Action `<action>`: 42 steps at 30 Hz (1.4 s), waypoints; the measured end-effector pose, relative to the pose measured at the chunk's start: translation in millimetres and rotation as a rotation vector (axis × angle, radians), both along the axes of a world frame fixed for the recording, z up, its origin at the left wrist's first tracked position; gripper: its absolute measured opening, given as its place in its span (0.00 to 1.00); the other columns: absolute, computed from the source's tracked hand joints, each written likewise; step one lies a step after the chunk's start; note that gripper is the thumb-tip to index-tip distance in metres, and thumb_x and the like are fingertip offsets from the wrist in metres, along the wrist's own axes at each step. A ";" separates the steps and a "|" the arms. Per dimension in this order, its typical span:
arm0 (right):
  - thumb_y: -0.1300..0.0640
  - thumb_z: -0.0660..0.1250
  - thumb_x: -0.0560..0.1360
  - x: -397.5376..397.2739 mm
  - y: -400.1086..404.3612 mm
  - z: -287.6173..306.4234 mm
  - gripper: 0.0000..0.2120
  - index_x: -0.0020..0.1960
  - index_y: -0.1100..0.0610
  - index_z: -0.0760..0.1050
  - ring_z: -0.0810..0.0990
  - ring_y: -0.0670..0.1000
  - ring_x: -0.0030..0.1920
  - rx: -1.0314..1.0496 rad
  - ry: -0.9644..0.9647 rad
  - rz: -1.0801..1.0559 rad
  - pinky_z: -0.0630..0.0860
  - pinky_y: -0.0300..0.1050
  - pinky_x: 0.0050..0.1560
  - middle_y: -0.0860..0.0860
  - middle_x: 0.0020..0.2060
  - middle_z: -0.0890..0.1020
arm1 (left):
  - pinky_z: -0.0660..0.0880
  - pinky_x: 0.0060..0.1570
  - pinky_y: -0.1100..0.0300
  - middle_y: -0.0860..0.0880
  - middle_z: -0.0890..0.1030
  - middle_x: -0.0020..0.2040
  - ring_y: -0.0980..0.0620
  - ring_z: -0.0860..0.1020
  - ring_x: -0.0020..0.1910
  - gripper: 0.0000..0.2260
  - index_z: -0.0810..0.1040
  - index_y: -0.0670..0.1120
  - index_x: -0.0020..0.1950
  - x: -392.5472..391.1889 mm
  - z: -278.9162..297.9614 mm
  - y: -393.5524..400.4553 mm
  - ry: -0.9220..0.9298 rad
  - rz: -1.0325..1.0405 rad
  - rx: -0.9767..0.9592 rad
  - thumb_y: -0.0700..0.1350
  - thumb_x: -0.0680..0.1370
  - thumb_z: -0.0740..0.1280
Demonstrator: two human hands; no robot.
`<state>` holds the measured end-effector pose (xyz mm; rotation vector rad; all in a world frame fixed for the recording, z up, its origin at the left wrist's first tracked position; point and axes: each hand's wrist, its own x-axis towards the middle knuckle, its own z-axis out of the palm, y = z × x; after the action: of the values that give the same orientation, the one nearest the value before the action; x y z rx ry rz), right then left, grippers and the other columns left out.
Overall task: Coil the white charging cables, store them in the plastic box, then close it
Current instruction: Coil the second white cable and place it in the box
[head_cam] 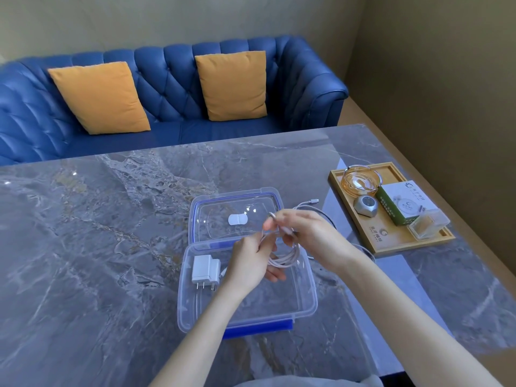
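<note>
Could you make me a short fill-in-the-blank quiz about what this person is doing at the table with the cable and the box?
1. Both hands hold a white cable wound into a ____ above the plastic box.
2. The white charger plug lies ____ the box.
3. The box's clear lid is ____, lying flat on the table.
4. The glass ashtray sits on a wooden ____.

Missing words: coil; inside; open; tray

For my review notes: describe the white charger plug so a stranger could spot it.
On the grey marble table sits an open clear plastic box. The white charger plug lies in its left end, metal prongs toward the camera. It is the only blocky item there, beside the left hand.
</note>
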<state>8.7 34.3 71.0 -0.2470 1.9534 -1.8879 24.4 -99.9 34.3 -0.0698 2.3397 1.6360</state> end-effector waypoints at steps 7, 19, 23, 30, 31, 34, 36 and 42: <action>0.65 0.66 0.74 6.0 -0.2 -6.9 0.06 0.48 0.62 0.81 0.75 0.46 0.33 0.114 0.049 -0.022 0.71 0.36 0.35 0.52 0.33 0.80 | 0.72 0.18 0.64 0.47 0.81 0.30 0.48 0.79 0.20 0.13 0.75 0.50 0.42 3.7 0.8 -0.3 -0.075 0.022 0.150 0.41 0.80 0.53; 0.52 0.65 0.74 21.4 -7.0 -14.1 0.10 0.42 0.55 0.83 0.65 0.46 0.43 0.900 0.685 -0.263 0.69 0.46 0.36 0.46 0.37 0.67 | 0.76 0.21 0.62 0.47 0.83 0.28 0.46 0.81 0.24 0.12 0.76 0.42 0.43 0.1 -1.3 -7.9 -0.084 0.129 0.347 0.46 0.80 0.57; 0.50 0.66 0.74 21.0 -3.9 -16.5 0.12 0.40 0.55 0.84 0.67 0.47 0.42 0.854 0.678 -0.275 0.71 0.48 0.35 0.48 0.35 0.70 | 0.75 0.21 0.63 0.48 0.83 0.26 0.47 0.81 0.24 0.12 0.75 0.42 0.44 0.0 -2.8 -9.3 -0.059 0.108 0.312 0.46 0.80 0.57; 0.58 0.77 0.64 27.3 -9.7 -18.2 0.04 0.33 0.58 0.84 0.74 0.54 0.28 0.793 0.841 -0.583 0.71 0.44 0.23 0.55 0.28 0.76 | 0.76 0.23 0.61 0.48 0.83 0.29 0.47 0.81 0.25 0.11 0.76 0.40 0.46 3.4 -0.2 -2.7 0.037 0.095 0.340 0.45 0.80 0.58; 0.58 0.77 0.64 27.9 -9.9 -18.5 0.05 0.32 0.58 0.83 0.74 0.53 0.26 0.802 0.890 -0.609 0.70 0.42 0.21 0.55 0.27 0.76 | 0.76 0.23 0.61 0.48 0.83 0.30 0.47 0.81 0.25 0.11 0.76 0.41 0.45 3.7 0.7 -2.3 0.050 0.097 0.337 0.46 0.80 0.58; 0.58 0.76 0.64 27.1 -7.5 -19.8 0.06 0.31 0.57 0.82 0.73 0.52 0.22 0.838 1.042 -0.689 0.67 0.38 0.19 0.54 0.26 0.78 | 0.76 0.22 0.62 0.47 0.81 0.31 0.48 0.81 0.24 0.10 0.76 0.43 0.43 4.7 2.2 0.8 0.080 0.114 0.306 0.46 0.79 0.58; 0.57 0.75 0.65 25.6 -4.1 -21.6 0.05 0.33 0.57 0.82 0.75 0.52 0.23 0.849 1.123 -0.688 0.68 0.38 0.21 0.53 0.27 0.80 | 0.76 0.21 0.62 0.46 0.80 0.31 0.48 0.81 0.23 0.11 0.74 0.43 0.42 4.1 2.1 2.0 0.072 0.140 0.294 0.45 0.80 0.58; 0.58 0.74 0.68 21.4 2.2 -23.5 0.07 0.32 0.58 0.81 0.76 0.55 0.35 0.878 1.092 -0.543 0.70 0.41 0.27 0.53 0.33 0.80 | 0.76 0.21 0.62 0.43 0.80 0.30 0.49 0.80 0.22 0.12 0.72 0.43 0.40 1.3 1.2 0.1 0.042 0.130 0.275 0.45 0.81 0.56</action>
<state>30.1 36.6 47.5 -0.5892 3.6592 -0.8966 25.7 -99.9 35.5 -0.1344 2.1553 2.0257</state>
